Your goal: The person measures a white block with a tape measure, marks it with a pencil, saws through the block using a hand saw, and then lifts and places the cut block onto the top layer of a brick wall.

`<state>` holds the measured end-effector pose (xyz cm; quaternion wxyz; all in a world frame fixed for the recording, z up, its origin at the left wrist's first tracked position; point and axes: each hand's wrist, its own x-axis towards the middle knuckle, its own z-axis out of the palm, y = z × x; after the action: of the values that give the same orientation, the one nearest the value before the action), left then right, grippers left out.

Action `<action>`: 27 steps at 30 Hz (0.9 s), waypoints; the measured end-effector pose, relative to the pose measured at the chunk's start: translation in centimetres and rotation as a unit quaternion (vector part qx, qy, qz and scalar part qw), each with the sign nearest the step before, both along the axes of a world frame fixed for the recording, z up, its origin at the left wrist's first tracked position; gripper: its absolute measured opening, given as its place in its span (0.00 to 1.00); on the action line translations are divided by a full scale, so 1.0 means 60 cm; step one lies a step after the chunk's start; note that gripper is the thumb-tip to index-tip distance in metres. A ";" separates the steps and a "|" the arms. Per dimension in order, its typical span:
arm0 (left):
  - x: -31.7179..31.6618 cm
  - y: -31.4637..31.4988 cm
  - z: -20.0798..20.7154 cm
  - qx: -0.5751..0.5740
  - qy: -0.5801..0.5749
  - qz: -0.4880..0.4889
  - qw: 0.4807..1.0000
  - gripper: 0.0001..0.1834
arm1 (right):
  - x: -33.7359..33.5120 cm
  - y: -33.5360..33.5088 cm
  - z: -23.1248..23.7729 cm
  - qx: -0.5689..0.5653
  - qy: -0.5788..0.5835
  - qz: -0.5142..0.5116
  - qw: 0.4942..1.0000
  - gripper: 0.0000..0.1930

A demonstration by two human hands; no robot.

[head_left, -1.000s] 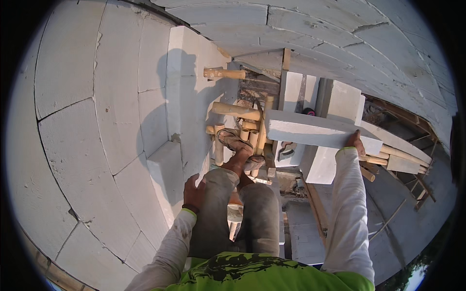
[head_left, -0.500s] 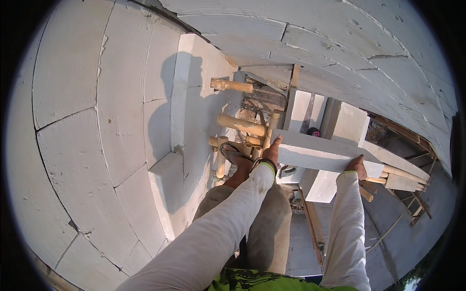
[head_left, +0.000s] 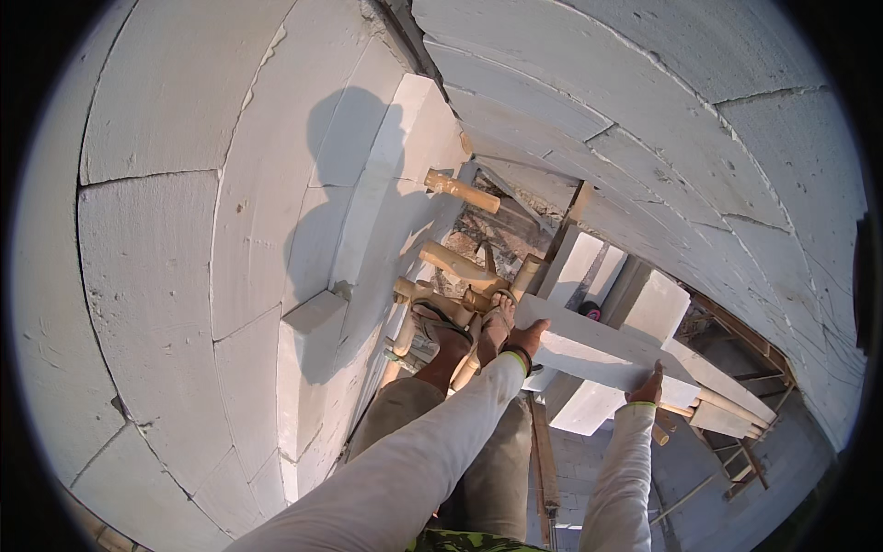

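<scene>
A long pale lightweight-concrete block [head_left: 602, 345] is held between my two hands, out in front of my knees. My left hand [head_left: 527, 339] grips its left end, with the thumb on the top. At the opposite end, my right hand [head_left: 647, 386] has its fingers wrapped round the edge. Other pale blocks [head_left: 655, 305] stand just behind the held one, and another block [head_left: 586, 407] shows beneath it. A small dark round thing with a pink rim [head_left: 590, 311] sits among them; its kind is unclear.
My sandalled feet [head_left: 443, 327] stand on bamboo poles [head_left: 458, 264]. A block wall [head_left: 156, 267] rises close on my left, with a jutting block [head_left: 313, 317]. Another block wall [head_left: 662, 138] runs along the far right. Timber framing [head_left: 745, 451] lies lower right.
My view has tilted and turned, so the walls sit differently. Both hands and the block appear lower, the block's right end dipping more. My second foot has come into view on the poles.
</scene>
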<state>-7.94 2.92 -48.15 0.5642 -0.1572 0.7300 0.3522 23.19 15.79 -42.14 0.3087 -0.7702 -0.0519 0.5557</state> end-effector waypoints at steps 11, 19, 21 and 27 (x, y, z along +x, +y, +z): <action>-0.016 -0.106 0.221 0.034 0.048 0.038 0.998 0.31 | -0.082 -0.074 0.073 0.015 0.034 0.062 0.997 0.31; -0.173 -0.376 0.357 0.143 -0.041 0.323 0.935 0.25 | -0.391 -0.187 0.165 0.150 -0.052 0.475 0.865 0.26; -0.193 -0.386 0.374 0.156 0.114 0.232 0.953 0.24 | -0.448 -0.180 0.160 0.324 -0.226 0.660 0.639 0.32; -0.213 -0.434 0.304 0.235 0.005 0.587 0.775 0.30 | -0.706 -0.159 0.170 0.095 -0.030 0.291 0.951 0.29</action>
<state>-20.74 -23.10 -29.90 0.2631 -0.4162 0.3934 0.7764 -19.18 6.23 -31.94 0.2036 -0.7053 -0.3359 0.5902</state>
